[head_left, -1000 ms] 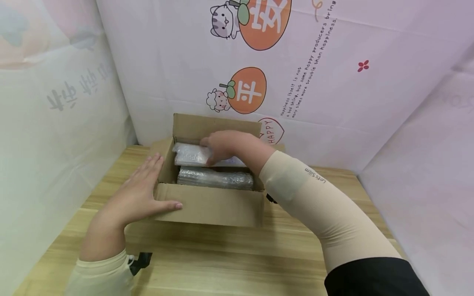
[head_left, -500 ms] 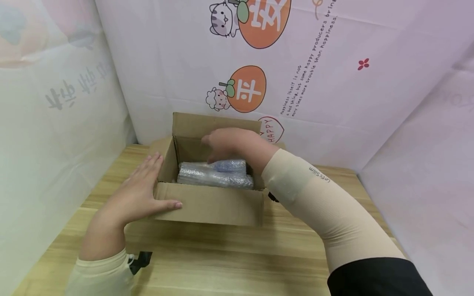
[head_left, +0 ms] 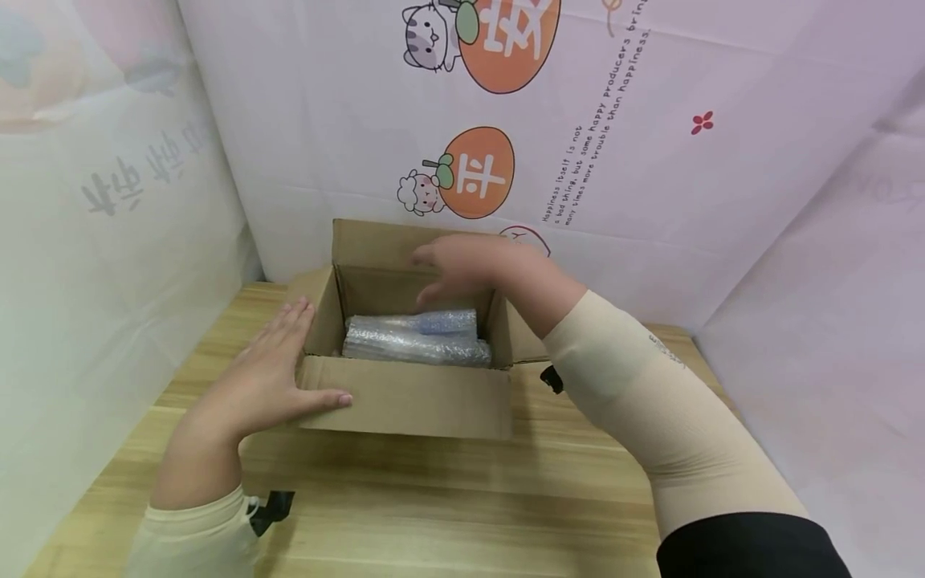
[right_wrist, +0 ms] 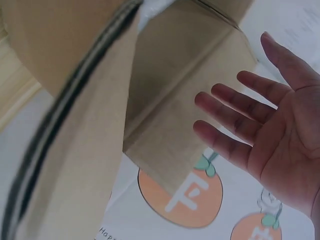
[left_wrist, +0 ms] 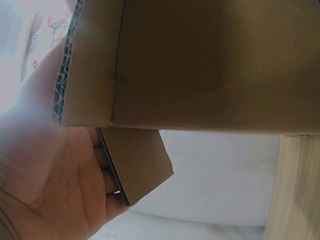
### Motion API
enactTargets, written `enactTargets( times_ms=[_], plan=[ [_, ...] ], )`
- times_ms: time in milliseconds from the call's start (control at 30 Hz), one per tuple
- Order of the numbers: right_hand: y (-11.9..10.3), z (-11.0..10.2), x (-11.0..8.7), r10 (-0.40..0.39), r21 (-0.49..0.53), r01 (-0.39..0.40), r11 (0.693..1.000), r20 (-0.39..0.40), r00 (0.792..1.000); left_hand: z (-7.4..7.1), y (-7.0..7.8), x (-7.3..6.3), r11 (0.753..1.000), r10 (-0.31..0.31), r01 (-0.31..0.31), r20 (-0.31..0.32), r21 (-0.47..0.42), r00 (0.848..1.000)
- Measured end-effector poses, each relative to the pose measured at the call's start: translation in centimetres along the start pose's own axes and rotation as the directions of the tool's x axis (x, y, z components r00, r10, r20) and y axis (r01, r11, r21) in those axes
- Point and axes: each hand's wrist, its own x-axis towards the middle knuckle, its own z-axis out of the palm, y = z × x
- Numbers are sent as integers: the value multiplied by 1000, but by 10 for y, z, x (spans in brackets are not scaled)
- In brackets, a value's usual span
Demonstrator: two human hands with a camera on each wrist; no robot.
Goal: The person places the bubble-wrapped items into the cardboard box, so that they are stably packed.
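Cardboard box point(head_left: 379, 289): standing on the wood-grain tabletop point(head_left: 448, 502), near the back, its top open and its flaps spread outward.
Box contents: bubble-wrapped packages lying lengthwise from side to side; a clear roll point(head_left: 415, 347) sits toward the front wall, with a bluish roll point(head_left: 448, 322) just behind it.
Left-hand grip point(head_left: 269, 376): released, straddling the front left corner of the box; the thumb lies straight across the front flap point(head_left: 419, 401), the other fingers reach along the left flap point(left_wrist: 136, 162).
Right-hand grip point(head_left: 466, 265): released and holding nothing, fingers spread, over the rear part of the box, in front of the rear flap point(head_left: 376, 243) and apart from the packages.
Sleeves: cream on both forearms, with black fabric higher on the right arm.
Backdrop: pale cloth point(head_left: 629, 168) printed with orange fruit, small cartoon animals and lettering, rising behind the tabletop.
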Motion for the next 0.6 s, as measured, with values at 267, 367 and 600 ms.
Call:
enactTargets(
  times_ms=[267, 367, 600],
  plan=[
    [26, -8, -32, 35, 135, -22, 991, -96, 995, -1, 2, 0, 1000, 3, -3, -2, 6, 1000],
    [36, -8, -41, 32, 187, -5, 982, -141, 989, -2, 2, -1, 1000, -1, 1, -2, 9, 1000],
    [55, -2, -69, 72, 293, -10, 956, -201, 977, -1, 4, -3, 1000, -1, 1, -3, 10, 1000]
  ],
)
